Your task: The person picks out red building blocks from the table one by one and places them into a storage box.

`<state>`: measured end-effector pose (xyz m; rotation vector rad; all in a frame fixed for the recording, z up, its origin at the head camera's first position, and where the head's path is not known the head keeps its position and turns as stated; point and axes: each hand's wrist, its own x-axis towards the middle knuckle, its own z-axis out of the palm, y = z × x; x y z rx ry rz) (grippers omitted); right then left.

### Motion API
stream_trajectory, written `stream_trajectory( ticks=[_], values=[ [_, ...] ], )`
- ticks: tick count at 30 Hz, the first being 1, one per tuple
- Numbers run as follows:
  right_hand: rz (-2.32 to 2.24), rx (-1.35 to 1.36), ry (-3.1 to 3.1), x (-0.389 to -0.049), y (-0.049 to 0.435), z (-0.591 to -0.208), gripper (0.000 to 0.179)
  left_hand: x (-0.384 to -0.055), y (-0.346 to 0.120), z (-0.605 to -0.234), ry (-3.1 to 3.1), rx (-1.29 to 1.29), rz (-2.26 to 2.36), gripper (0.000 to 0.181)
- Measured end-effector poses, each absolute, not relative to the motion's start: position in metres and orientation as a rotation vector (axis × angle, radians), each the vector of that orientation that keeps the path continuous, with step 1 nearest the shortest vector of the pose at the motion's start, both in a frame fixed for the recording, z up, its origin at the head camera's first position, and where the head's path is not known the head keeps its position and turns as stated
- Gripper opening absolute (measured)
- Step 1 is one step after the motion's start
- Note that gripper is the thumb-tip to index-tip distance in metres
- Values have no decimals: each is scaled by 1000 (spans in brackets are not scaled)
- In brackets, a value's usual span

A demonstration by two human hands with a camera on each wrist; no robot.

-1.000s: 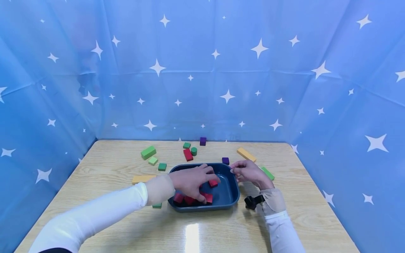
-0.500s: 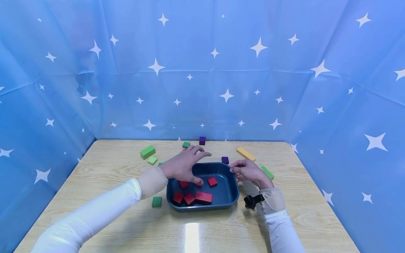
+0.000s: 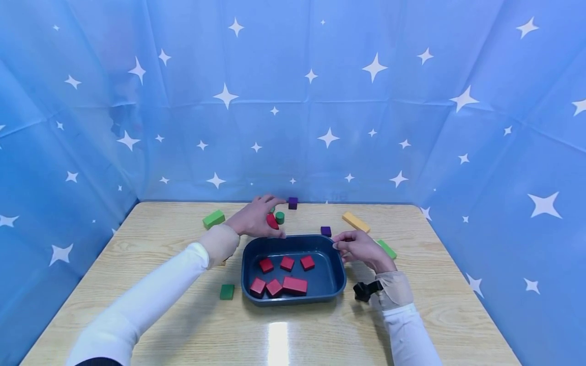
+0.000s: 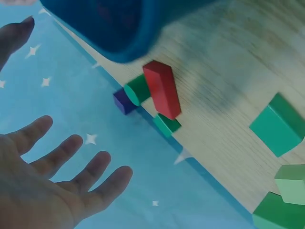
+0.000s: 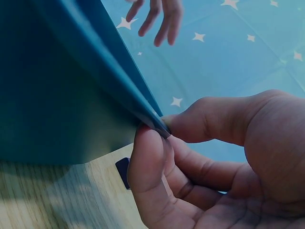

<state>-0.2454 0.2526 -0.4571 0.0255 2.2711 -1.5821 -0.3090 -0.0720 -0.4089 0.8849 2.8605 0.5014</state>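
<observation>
My left hand [image 3: 252, 218] reaches past the far left of a dark blue tray [image 3: 302, 301], thumb and fingers spread around a red block [image 3: 272, 221]. The left wrist view shows that red block [image 4: 162, 89] on the table, apart from the hand's spread fingers [image 4: 112, 188]. A green cylinder [image 4: 137, 89], a purple cube [image 4: 125, 101] and a small green block [image 4: 167, 125] lie close to it. My right hand [image 3: 363, 250] pinches the tray's right rim between thumb and fingers, plainly seen in the right wrist view. Several red blocks [image 3: 295, 285] lie inside the tray.
Other blocks lie around the tray: a light green one [image 3: 213, 219] at back left, a green one [image 3: 227, 292] at front left, a purple cube [image 3: 325, 231] behind, a yellow-orange bar [image 3: 356, 222] and a green block [image 3: 387, 249] to the right. A starred blue curtain [image 3: 293, 127] surrounds the table.
My left hand has moved from over the tray back and left to the red block behind it, uncovering the red blocks inside. The right hand keeps its place on the rim.
</observation>
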Motion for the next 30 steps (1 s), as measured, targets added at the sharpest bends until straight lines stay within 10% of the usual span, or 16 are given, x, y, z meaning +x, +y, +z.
stream_trajectory(
  ticks=[30],
  values=[
    [-1573, 41, 2287, -245, 253, -458, 24, -367, -54, -452, 2701, 799, 247, 77]
  ],
)
